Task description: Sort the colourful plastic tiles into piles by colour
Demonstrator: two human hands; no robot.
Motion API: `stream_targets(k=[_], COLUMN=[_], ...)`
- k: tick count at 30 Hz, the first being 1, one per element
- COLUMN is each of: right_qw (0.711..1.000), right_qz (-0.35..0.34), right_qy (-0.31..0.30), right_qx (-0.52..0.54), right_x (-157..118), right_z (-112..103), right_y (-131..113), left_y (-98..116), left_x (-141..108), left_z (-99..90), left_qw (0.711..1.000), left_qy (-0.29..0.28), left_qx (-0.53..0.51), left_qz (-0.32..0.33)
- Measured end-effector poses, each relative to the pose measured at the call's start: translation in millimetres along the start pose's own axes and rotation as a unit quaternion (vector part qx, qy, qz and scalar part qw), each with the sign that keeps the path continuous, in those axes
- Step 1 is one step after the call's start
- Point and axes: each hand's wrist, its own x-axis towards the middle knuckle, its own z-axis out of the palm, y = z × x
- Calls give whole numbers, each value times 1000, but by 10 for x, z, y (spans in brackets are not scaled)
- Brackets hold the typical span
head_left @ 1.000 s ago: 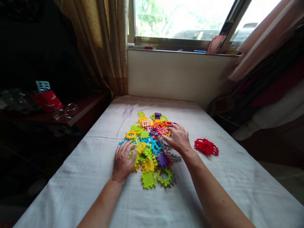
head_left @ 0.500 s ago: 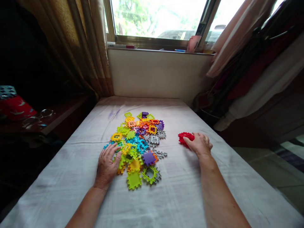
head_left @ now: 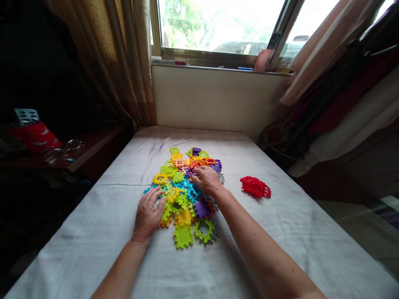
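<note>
Many notched plastic pieces in green, yellow, blue, purple, orange and grey form a loose pile [head_left: 183,195] on the pale sheet. A separate heap of red pieces [head_left: 255,187] lies to the right of it. My left hand [head_left: 150,211] rests at the pile's left edge, fingers apart over green and blue pieces. Over the pile's upper middle is my right hand [head_left: 207,178], its fingers bent down among purple and pink pieces; its fingertips are partly hidden. At the near end lie a flat green piece [head_left: 183,236] and a green frame piece [head_left: 205,230].
Beyond the white-sheeted bed [head_left: 109,232] is a low wall under a window, with a pink cup [head_left: 263,60] on the sill. A dark side table at left holds glasses [head_left: 74,144] and a red container [head_left: 37,137]. Clothes [head_left: 346,95] hang at right.
My right hand has left the red heap and moved left onto the coloured pile. The red pieces now lie uncovered. My left hand stays beside the pile; the view has shifted slightly.
</note>
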Motion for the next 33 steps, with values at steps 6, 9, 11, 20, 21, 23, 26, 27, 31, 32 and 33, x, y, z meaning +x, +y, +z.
stream_targets(k=[6,9,11,20,21,23,26,27,31,32,33], right_qw=[998,985,975,993,993,992,990,990,996,997,997], right_qz=[-46,-120,-147,110,105,99,97,91,43,37,34], right_qy=[19,22,19,17,8,-6,-20,-20,15,33,51], right_qx=[46,124,165,-43,-58,-78,-100,-104,-79,-60,-37], right_x=[-180,-252,-215,280,317,376,423,421,280,214,140], right_z=[178,212,188,51,70,111,132,123,52,38,28], right_y=[-330,-485,-504,138,161,154,83,62,58,80,111], left_y=[95,163,188,158,157,157,156,154,141,139,136], left_x=[-34,-45,-49,-43,-40,-34,-32,-32,-35,-34,-32], left_z=[2,-23,-36,-24,-25,-28,-32,-31,-22,-20,-19], left_qw=[998,996,995,996,995,995,995,995,995,995,995], left_qy=[6,-15,-30,-52,-53,-55,-52,-51,-47,-45,-43], left_qx=[49,58,58,50,49,48,45,45,50,51,52], left_qz=[40,70,76,60,62,65,67,67,69,71,72])
